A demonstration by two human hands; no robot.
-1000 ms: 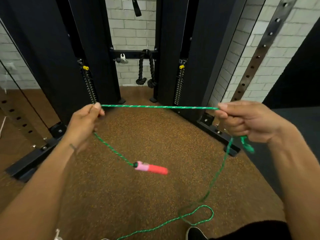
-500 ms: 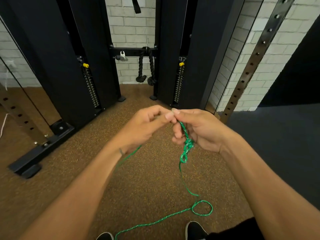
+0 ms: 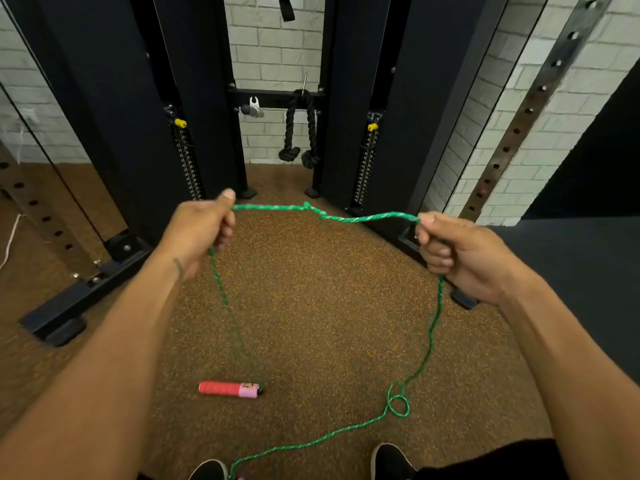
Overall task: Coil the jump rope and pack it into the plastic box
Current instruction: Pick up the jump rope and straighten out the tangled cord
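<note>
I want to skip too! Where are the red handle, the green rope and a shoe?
red handle (image 3: 220, 388), head view, middle of its grip.
green rope (image 3: 270, 207), head view, taut top stretch.
shoe (image 3: 390, 460), head view, its toe.

Jump rope (image 3: 270, 207) blurs faintly above its handle (image 3: 228, 388).

We hold the green braided jump rope (image 3: 346, 219) stretched between our left hand (image 3: 199, 225) and our right hand (image 3: 460, 254), which are well apart, with a kink near the middle of the span. From the left hand the rope drops to the red-and-pink cylindrical handle (image 3: 228, 388), which lies flat, low between hands and feet. From the right hand it falls to a small loop (image 3: 398, 405) on the brown speckled rubber floor (image 3: 311, 289), right of the handle, then passes between our black shoes (image 3: 391, 460). Behind the hands stands the black steel cable machine (image 3: 104, 98), a black knotted rope attachment (image 3: 299, 133) hanging at its middle, before the white brick wall (image 3: 273, 53).
</note>
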